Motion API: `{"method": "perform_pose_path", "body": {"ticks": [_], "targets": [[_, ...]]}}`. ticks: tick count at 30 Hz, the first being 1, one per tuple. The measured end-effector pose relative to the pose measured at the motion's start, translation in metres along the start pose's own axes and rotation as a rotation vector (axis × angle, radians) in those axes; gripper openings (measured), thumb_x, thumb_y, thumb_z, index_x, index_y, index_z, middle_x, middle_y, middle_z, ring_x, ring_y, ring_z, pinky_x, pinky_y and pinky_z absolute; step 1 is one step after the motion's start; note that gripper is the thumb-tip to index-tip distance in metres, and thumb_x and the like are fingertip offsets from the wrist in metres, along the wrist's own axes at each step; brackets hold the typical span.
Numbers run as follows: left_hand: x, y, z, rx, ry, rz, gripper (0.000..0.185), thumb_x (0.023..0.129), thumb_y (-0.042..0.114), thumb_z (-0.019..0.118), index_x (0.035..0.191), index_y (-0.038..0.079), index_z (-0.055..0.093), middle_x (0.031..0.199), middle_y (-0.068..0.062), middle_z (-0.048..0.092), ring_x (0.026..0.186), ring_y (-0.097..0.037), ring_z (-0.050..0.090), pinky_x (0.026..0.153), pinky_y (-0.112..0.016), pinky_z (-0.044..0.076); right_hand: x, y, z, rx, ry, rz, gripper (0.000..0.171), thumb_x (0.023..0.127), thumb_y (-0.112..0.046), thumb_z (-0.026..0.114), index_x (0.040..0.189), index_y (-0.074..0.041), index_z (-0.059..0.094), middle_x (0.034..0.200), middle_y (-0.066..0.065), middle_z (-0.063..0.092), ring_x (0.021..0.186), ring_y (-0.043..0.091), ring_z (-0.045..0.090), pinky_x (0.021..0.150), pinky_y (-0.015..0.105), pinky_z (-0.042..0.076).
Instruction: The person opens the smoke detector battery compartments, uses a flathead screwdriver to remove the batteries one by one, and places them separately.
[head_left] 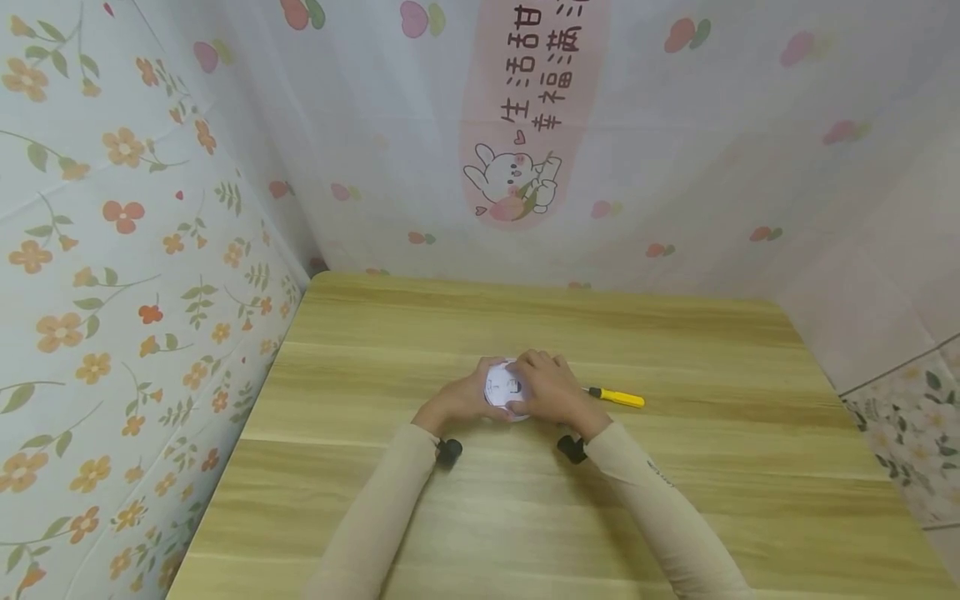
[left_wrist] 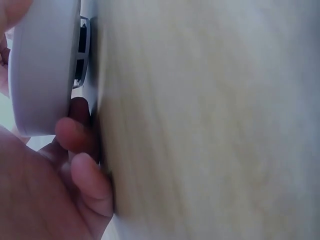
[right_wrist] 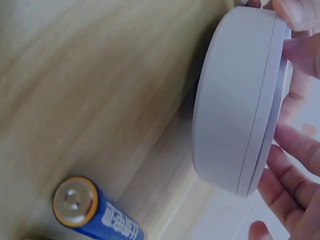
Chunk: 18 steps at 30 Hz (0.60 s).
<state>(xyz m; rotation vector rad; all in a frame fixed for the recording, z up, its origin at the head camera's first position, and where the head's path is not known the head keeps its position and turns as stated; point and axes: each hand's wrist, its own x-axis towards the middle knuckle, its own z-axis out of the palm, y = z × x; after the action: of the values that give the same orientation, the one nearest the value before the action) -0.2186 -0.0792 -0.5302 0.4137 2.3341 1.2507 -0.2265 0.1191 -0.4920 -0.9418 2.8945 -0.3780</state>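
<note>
A white round smoke detector (head_left: 498, 388) is in both hands near the table's middle, its flat back with printed marks facing up. From the left, my left hand (head_left: 463, 397) grips its side, with fingers curled under the rim in the left wrist view. My right hand (head_left: 551, 387) holds the opposite side, its fingertips at the edge of the back plate. On the underside, the left wrist view shows a raised part with dark slots (left_wrist: 82, 52) close over the table. A thin seam runs round the white casing (right_wrist: 237, 100) in the right wrist view.
A yellow-handled screwdriver (head_left: 621, 398) lies just right of my right hand, its tip hidden. A blue battery (right_wrist: 112, 220) lies on the wooden table (head_left: 360, 350) in the right wrist view. Printed cloths hang behind and left of the table.
</note>
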Motion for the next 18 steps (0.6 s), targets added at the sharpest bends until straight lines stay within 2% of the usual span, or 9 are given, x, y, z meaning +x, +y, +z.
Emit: {"method": "perform_pose_path", "body": {"ticks": [5, 10, 18], "targets": [[-0.0004, 0.0014, 0.0005, 0.022, 0.011, 0.011, 0.107, 0.069, 0.048, 0.083, 0.150, 0.029, 0.017, 0.119, -0.004, 0.060, 0.094, -0.021, 0.056, 0.080, -0.034, 0.044, -0.0007, -0.0017, 0.0008, -0.006, 0.004, 0.011, 0.063, 0.077, -0.045, 0.075, 0.126, -0.008, 0.061, 0.121, 0.009, 0.057, 0.110, 0.027, 0.050, 0.090, 0.044, 0.037], [0.0006, 0.0016, 0.0011, 0.040, 0.016, 0.020, 0.106, 0.070, 0.047, 0.082, 0.151, 0.026, 0.017, 0.122, -0.005, 0.060, 0.095, -0.020, 0.055, 0.082, -0.034, 0.044, -0.0012, -0.0022, 0.0014, -0.004, 0.005, 0.024, 0.063, 0.077, -0.045, 0.075, 0.127, -0.008, 0.061, 0.120, 0.010, 0.057, 0.111, 0.028, 0.050, 0.091, 0.044, 0.037], [-0.0014, 0.0042, -0.0004, 0.034, 0.006, 0.016, 0.107, 0.070, 0.046, 0.082, 0.152, 0.026, 0.016, 0.124, -0.006, 0.059, 0.098, -0.021, 0.055, 0.085, -0.035, 0.044, -0.0028, -0.0067, 0.0005, -0.050, 0.038, 0.037, 0.062, 0.077, -0.048, 0.075, 0.125, -0.010, 0.063, 0.118, 0.010, 0.058, 0.108, 0.028, 0.052, 0.083, 0.040, 0.036]]}}
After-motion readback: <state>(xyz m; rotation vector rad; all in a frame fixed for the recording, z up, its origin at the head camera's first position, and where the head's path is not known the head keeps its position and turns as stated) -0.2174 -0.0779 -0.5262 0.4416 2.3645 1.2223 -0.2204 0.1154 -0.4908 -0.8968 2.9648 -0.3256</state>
